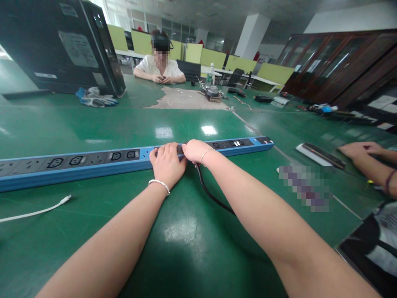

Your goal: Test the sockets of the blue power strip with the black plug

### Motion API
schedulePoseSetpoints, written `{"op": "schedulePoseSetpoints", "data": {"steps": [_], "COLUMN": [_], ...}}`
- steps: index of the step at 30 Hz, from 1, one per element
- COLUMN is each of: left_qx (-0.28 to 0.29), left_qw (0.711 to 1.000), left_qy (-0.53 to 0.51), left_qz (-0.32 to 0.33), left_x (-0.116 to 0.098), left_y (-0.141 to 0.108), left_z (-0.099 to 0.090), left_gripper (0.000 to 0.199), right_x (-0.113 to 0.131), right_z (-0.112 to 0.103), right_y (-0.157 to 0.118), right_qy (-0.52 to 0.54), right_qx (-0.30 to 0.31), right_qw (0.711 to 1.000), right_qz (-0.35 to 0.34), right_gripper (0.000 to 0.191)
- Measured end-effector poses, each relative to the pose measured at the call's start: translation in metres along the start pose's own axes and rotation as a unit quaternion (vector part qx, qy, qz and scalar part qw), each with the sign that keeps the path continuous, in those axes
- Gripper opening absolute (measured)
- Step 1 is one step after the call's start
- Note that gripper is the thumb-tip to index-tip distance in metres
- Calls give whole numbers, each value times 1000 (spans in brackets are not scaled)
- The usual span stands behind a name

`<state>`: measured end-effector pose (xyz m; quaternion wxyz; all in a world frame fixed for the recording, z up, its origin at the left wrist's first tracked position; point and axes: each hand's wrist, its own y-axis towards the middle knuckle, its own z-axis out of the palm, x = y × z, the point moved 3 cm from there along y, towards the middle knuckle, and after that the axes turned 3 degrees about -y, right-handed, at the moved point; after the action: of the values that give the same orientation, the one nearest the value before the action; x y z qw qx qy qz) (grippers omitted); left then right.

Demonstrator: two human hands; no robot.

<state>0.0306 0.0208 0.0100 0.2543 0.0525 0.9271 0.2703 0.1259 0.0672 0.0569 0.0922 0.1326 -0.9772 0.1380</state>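
The strip [74, 171] lies across the green table [186, 231], ahead of the person's 2 forearms. Both arms reach forward from the near edge of the view and converge at the strip, backs of the hands up. The left hand [167, 163] wears 1 bracelet at the wrist and grips the strip, its fingers bent over the top. The right hand [195, 151], also with 1 bracelet, is just beside it, curled closed over the strip; what its fingers grip is hidden. A black cord [209, 194] comes out beneath it and passes under the right forearm.

The strip is long, with blue sides and a black top carrying a row of sockets, plus 2 small white marks toward its right end. Nearer, at left, lies a white cable [34, 214]. At right, another person's hands [356, 150] are near a black-and-white device [321, 156].

Beyond are gloves [96, 98] beside a black case [62, 49], and a bottle [210, 73]. A seated person [159, 66] rests 2 forearms on the far side. Farther back stand yellow-green partitions [212, 58].
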Motion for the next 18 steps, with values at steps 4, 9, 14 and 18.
{"op": "schedulePoseSetpoints", "data": {"steps": [4,9,14,18], "left_qx": [-7,-9,10,45], "left_qw": [1000,1000,998,993], "left_qy": [8,27,37,34], "left_qz": [-3,1,39,107], "left_x": [1,-1,-7,-14], "left_y": [0,-1,-2,-1], "left_z": [2,1,0,1], "left_gripper": [39,43,54,51], "right_x": [-18,-51,-75,-78], "right_z": [-3,3,35,47], "right_y": [-7,-32,-27,-17], "right_qy": [-23,-89,-56,-39], "right_qx": [-11,-304,-404,-400], "right_qw": [1000,949,910,913], "right_qz": [3,-11,-81,-74], "right_gripper": [61,36,32,36]}}
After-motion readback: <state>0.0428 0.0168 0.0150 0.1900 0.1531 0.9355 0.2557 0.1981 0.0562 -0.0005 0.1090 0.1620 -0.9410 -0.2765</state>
